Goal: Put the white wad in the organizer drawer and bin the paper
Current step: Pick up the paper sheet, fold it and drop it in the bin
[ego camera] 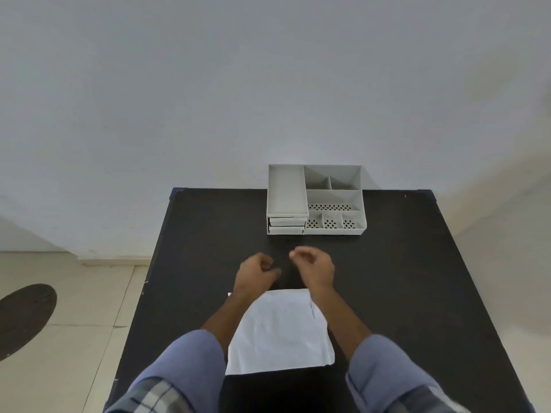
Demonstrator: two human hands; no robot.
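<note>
A white sheet of paper [280, 332] lies flat on the black table [402, 278], between my forearms. Beyond its far edge hover my left hand [258, 271] and my right hand [313, 263], side by side, both with fingers curled loosely; nothing shows in either. A grey desk organizer [316, 199] stands at the table's far edge. It has open compartments on top and two small shut drawers [286, 224] at its front left. No white wad is visible.
A pale wall rises directly behind the table. Tiled floor lies to the left, with a dark round mat [25, 317] on it. No bin is in view.
</note>
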